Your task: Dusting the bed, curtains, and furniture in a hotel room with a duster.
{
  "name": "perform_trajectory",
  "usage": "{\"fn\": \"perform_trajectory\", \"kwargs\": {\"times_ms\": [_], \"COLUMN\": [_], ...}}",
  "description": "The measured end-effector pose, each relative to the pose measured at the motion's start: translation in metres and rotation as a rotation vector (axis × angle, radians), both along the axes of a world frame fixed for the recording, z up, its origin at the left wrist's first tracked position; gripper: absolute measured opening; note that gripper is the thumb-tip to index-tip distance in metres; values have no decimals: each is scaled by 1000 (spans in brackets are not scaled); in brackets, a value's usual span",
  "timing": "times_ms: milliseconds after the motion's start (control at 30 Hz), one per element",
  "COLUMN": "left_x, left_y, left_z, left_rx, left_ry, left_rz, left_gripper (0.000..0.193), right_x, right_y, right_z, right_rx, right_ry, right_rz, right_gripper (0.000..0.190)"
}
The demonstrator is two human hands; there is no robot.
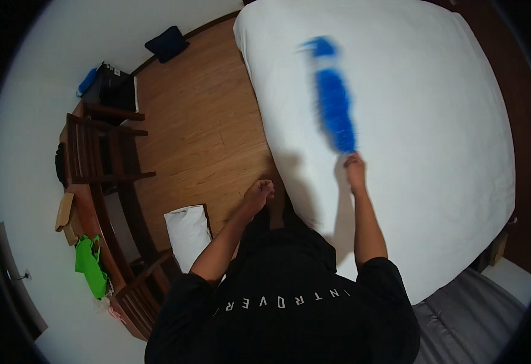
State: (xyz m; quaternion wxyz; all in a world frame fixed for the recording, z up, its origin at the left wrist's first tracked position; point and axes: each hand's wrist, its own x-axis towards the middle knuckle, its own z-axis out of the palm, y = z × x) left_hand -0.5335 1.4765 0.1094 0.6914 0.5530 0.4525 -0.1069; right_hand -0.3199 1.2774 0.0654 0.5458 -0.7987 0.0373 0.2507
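A bright blue, bristly duster [336,107], blurred by motion, extends from my right hand [355,170] over the white-covered bed [420,127]. My right hand is closed around its near end; the grip itself is partly hidden. Near the duster's far end is a pale band with a blue part beyond it. Whether the duster touches the bedcover cannot be told. My left hand [260,193] is beside the bed's left edge, above the wooden floor, with its fingers curled and nothing seen in them.
Left of me stand wooden chairs [92,150] at a long wooden desk [99,227], which bears a green bag [90,268]. A white pillow-like item [188,234] lies near my left arm. A dark cushion [167,44] rests by the wall.
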Motion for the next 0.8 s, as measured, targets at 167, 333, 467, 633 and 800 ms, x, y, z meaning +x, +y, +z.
{"fn": "perform_trajectory", "kwargs": {"times_ms": [167,333,467,633,800], "left_x": [-7,-5,2,-11,-26], "left_y": [22,47,72,121,183], "left_z": [-6,-19,-28,-36,-34], "left_rx": [20,-87,-93,-102,-77], "left_ry": [60,88,61,-7,-31], "left_rz": [-51,-70,5,38,160], "left_gripper": [33,33,29,29,26], "right_x": [48,-32,-108,-113,-22], "right_y": [16,84,131,174,175], "right_z": [-3,-31,-6,24,26], "right_rx": [52,-335,-239,-317,-121], "right_ry": [57,-53,124,-148,-211], "right_rz": [-413,25,507,572,19], "right_gripper": [22,38,27,20,27]}}
